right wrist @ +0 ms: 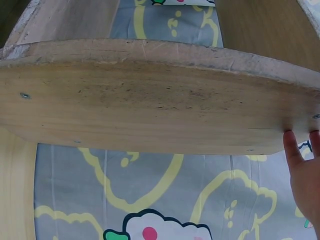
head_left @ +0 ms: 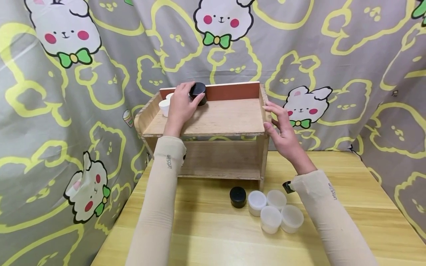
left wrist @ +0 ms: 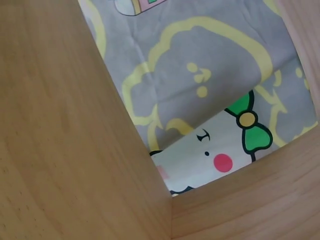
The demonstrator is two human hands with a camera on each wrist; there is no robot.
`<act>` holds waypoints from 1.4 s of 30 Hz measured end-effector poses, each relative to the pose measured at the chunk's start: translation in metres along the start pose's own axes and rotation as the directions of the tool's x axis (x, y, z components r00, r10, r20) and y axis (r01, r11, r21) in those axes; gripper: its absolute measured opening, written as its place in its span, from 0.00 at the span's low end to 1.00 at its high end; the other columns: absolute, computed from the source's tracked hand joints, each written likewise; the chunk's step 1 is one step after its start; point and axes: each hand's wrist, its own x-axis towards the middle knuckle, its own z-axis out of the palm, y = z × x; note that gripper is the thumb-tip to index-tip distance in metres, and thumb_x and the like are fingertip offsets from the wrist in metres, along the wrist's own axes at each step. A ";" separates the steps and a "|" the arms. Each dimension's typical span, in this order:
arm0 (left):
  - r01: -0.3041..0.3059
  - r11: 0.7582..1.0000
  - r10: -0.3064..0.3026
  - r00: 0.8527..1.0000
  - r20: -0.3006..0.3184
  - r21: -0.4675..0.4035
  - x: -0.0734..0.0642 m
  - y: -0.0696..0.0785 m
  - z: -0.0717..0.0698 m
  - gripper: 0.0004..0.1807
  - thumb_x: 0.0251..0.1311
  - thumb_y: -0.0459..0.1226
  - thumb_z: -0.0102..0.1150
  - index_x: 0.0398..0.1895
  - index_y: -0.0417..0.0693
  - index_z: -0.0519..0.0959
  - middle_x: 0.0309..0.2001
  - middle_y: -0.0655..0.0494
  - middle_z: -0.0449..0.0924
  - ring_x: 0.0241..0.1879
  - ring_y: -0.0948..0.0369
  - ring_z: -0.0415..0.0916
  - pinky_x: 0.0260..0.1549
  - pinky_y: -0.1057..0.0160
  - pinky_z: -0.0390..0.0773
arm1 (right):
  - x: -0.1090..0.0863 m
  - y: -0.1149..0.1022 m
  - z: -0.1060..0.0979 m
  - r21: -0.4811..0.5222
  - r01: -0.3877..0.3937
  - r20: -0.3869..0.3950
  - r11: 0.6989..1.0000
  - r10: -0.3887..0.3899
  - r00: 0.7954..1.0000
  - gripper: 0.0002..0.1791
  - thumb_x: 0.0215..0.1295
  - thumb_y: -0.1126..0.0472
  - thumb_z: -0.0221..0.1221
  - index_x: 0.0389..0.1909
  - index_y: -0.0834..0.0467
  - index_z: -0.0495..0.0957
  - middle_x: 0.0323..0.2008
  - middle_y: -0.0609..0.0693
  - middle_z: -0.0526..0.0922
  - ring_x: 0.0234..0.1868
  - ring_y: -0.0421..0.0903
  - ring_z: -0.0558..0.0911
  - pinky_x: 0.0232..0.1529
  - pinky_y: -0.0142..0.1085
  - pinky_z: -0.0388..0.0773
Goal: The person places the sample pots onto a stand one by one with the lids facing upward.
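A two-tier wooden shelf (head_left: 229, 120) stands on the table in the head view. On its top board, toward the back left, my left hand (head_left: 181, 105) grips a round black jar (head_left: 199, 88) between thumb and fingers. Small white jars (head_left: 164, 106) sit just left of that hand, partly hidden by it. My right hand (head_left: 284, 129) touches the shelf's right side with its fingertips, fingers fairly straight. The right wrist view shows this hand (right wrist: 306, 185) against the outer side panel (right wrist: 150, 105). Only the shelf's wooden boards (left wrist: 65, 135) and cloth appear in the left wrist view.
In front of the shelf, a second black jar (head_left: 237, 197) stands on the table (head_left: 213, 240). Several whitish translucent tubs (head_left: 271, 219) cluster to its right, close to the right forearm. Patterned grey cloth (head_left: 299, 48) hangs behind and at both sides.
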 end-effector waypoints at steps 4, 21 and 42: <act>-0.012 0.999 0.012 1.000 0.015 0.030 -0.001 0.000 0.002 0.32 0.71 0.52 0.62 0.70 0.41 0.75 0.66 0.41 0.76 0.66 0.44 0.72 0.67 0.46 0.72 | 0.000 -0.001 0.000 -0.004 0.008 -0.004 1.000 -0.008 1.000 0.26 0.73 0.75 0.54 0.70 0.62 0.67 0.78 0.50 0.60 0.79 0.47 0.59 0.71 0.64 0.65; -0.035 0.994 0.032 0.999 0.029 0.103 -0.002 0.000 0.004 0.32 0.70 0.53 0.62 0.68 0.41 0.77 0.64 0.42 0.79 0.65 0.45 0.72 0.68 0.48 0.70 | -0.001 -0.001 -0.001 -0.002 0.007 0.002 1.000 -0.007 1.000 0.26 0.75 0.74 0.53 0.71 0.61 0.67 0.78 0.48 0.60 0.79 0.46 0.58 0.72 0.64 0.64; -0.031 0.977 0.015 0.997 0.075 0.213 -0.006 0.001 0.004 0.31 0.75 0.53 0.55 0.69 0.39 0.75 0.66 0.42 0.79 0.69 0.45 0.71 0.70 0.49 0.69 | -0.003 0.001 0.002 -0.012 0.002 0.002 1.000 -0.002 1.000 0.26 0.75 0.73 0.53 0.71 0.61 0.66 0.78 0.49 0.60 0.79 0.48 0.58 0.74 0.65 0.61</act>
